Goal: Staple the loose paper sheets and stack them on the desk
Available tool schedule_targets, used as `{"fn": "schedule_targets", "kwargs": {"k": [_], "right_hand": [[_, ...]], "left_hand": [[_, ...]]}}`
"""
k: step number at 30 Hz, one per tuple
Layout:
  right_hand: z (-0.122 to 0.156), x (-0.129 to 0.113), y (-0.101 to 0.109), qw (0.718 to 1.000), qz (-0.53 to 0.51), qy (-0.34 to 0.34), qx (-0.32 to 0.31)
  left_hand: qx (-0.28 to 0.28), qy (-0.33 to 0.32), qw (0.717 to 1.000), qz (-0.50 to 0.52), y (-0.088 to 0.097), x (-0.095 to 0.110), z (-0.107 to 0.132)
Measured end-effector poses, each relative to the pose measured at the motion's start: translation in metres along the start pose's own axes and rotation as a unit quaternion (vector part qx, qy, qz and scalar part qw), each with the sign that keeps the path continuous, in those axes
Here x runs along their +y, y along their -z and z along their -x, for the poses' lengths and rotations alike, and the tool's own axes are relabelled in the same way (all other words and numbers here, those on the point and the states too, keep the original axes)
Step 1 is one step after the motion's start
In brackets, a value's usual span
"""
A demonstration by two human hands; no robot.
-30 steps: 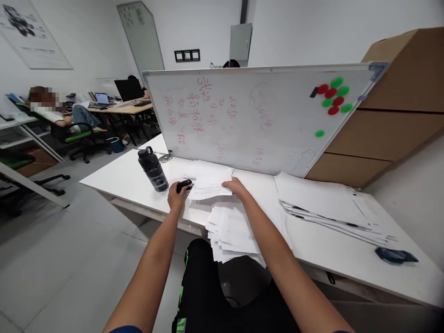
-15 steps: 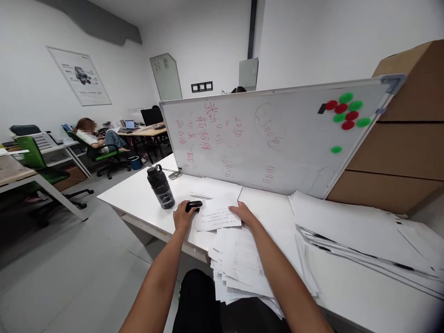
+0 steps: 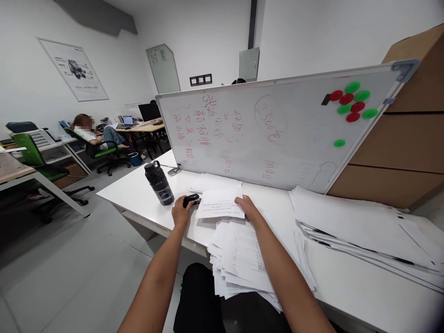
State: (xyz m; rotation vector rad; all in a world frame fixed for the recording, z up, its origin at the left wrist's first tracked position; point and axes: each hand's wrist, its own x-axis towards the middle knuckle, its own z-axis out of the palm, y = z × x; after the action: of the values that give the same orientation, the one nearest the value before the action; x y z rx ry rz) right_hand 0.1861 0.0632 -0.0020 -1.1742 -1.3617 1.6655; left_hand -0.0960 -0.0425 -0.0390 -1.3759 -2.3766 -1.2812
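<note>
My left hand [image 3: 181,213] is closed on a small black stapler [image 3: 191,200] that rests on the white table [image 3: 138,194]. The stapler's jaw meets the left edge of a thin set of printed sheets [image 3: 221,206]. My right hand [image 3: 247,206] pinches the right edge of those sheets and holds them just above the table. A messy pile of printed papers [image 3: 243,259] lies under my right forearm and hangs over the table's near edge.
A black water bottle [image 3: 159,183] stands left of the stapler. A whiteboard [image 3: 270,129] with red writing and magnets leans on brown cabinets [image 3: 402,138]. A large paper stack [image 3: 360,229] covers the right side. A seated person [image 3: 92,132] works at far desks.
My view tilted up and then settled, showing more of the room. The sheets shifted slightly away from me, with the stapler still at their left edge. Both hands kept their grips.
</note>
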Motion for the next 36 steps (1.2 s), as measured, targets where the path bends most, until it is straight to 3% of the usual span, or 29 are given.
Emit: {"fn": "schedule_targets", "kwargs": {"k": [7, 18, 27, 36], "right_hand": [[0.004, -0.003, -0.001, 1.000, 0.009, -0.011, -0.001], [-0.008, 0.015, -0.003, 0.997, 0.061, 0.001, -0.055], [0.002, 0.006, -0.006, 0.994, 0.075, -0.005, -0.077], [0.000, 0.009, -0.005, 0.992, 0.088, 0.005, -0.089]], "left_hand": [[-0.004, 0.003, 1.000, 0.003, -0.001, -0.002, 0.000], [-0.003, -0.019, 1.000, -0.006, -0.004, -0.003, 0.001], [-0.020, -0.019, 0.999, -0.020, 0.001, 0.007, 0.004], [-0.037, -0.036, 0.999, -0.010, -0.005, -0.002, 0.002]]}}
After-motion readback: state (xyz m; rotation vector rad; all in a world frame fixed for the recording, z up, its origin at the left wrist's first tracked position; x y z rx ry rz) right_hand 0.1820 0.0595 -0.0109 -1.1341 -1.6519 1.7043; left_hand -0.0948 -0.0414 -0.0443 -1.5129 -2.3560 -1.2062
